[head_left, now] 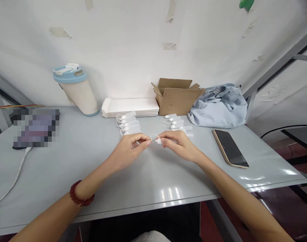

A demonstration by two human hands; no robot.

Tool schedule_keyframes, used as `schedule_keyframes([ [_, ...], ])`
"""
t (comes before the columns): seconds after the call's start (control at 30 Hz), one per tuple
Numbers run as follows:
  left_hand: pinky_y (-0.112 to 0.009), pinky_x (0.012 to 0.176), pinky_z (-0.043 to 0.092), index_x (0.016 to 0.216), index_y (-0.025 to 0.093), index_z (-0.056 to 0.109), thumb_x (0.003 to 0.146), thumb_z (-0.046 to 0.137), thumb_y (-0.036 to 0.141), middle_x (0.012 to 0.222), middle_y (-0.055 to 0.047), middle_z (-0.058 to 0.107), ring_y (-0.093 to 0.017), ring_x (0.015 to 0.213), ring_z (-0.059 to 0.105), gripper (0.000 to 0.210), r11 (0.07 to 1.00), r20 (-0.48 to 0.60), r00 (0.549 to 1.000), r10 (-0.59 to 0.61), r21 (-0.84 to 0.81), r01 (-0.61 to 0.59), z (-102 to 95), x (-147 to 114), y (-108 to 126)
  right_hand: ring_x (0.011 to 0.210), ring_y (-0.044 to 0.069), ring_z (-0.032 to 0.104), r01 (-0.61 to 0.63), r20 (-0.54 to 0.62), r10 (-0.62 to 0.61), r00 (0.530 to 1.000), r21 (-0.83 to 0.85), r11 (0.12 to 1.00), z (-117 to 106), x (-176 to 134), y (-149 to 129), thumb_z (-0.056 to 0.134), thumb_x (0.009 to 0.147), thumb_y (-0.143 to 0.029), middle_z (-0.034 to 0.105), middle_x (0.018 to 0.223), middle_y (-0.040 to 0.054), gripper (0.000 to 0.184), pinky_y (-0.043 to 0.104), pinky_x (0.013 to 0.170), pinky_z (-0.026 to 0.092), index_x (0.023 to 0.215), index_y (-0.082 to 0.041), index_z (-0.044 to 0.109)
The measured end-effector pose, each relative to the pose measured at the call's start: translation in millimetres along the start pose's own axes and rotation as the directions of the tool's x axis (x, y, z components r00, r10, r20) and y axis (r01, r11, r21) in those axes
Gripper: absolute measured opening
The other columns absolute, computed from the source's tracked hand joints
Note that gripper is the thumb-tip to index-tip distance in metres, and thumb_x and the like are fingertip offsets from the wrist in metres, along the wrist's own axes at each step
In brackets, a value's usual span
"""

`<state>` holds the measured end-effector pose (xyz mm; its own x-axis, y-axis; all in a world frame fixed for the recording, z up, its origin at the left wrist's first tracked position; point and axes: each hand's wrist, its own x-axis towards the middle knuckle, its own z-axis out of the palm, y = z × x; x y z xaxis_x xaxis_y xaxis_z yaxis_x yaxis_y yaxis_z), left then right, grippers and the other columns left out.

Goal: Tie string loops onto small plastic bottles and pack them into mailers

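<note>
Above the middle of the table, my right hand (pixel 180 145) pinches a small white-tipped plastic tube (pixel 158 141), its body mostly hidden by the fingers. A thin white cord (pixel 154 135) arches from it towards my left hand (pixel 133 148), whose thumb and forefinger are pressed together at the cord's other end. Just beyond my left hand lies a row of small clear tubes (pixel 130 127) with white caps and looped cords. Beyond my right hand is a second group of similar tubes (pixel 177 121), with cord ends sticking out to the left. My hands partly cover both groups.
Along the wall stand a blue-lidded cup (pixel 79 92), a stack of white boxes (pixel 133 105), an open cardboard box (pixel 177 102) and a light blue cloth bundle (pixel 219 109). A phone (pixel 230 148) lies right; a blurred-out device (pixel 37 129) with a white cable (pixel 18 174) lies left.
</note>
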<state>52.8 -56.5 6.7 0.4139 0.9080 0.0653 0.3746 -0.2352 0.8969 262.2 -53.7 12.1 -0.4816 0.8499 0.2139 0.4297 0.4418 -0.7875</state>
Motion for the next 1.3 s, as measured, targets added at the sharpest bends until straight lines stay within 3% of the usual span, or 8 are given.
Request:
schedule_keyframes([
  [0.53,-0.024,0.065,0.043,0.083,0.019,0.066,0.087,0.054,0.033,0.080,0.001,0.065,-0.014,0.074,0.056,0.019,1.000,-0.003,1.000,-0.003,0.019,0.003,1.0,0,0,0.062,0.011,0.053,-0.014,-0.002,0.014,1.000,0.007,1.000,0,0,1,0.046,0.087,-0.022,0.059,0.065,-0.0010,0.022,0.023,0.060,0.038,0.080,-0.015,0.066],
  [0.77,-0.023,0.064,0.042,0.083,0.019,0.066,0.088,0.052,0.029,0.079,0.001,0.065,-0.013,0.073,0.055,0.017,0.994,0.004,0.998,0.060,0.090,-0.060,3.2,-1,-1,0.061,0.010,0.051,-0.014,0.028,0.015,1.000,-0.012,1.000,2,0,3,0.048,0.086,-0.024,0.062,0.068,-0.0002,0.022,0.022,0.057,0.037,0.081,-0.014,0.067],
  [1.03,-0.022,0.062,0.041,0.082,0.019,0.065,0.088,0.050,0.029,0.076,0.001,0.063,-0.013,0.070,0.053,0.019,0.993,0.024,0.998,0.056,0.104,-0.058,5.7,-3,-2,0.071,0.014,0.059,-0.035,-0.008,0.035,0.999,0.017,0.999,9,-2,5,0.050,0.082,-0.022,0.068,0.077,0.0023,0.020,0.024,0.065,0.042,0.082,-0.015,0.068],
  [1.3,-0.023,0.064,0.041,0.078,0.018,0.064,0.088,0.050,0.029,0.074,0.001,0.063,-0.013,0.069,0.053,0.020,0.995,0.060,0.997,0.051,0.080,-0.055,9.9,-4,-2,0.065,0.013,0.056,-0.060,-0.027,0.062,0.998,0.072,0.996,15,-3,7,0.054,0.075,-0.021,0.065,0.068,0.0009,0.014,0.024,0.062,0.042,0.074,-0.015,0.066],
])
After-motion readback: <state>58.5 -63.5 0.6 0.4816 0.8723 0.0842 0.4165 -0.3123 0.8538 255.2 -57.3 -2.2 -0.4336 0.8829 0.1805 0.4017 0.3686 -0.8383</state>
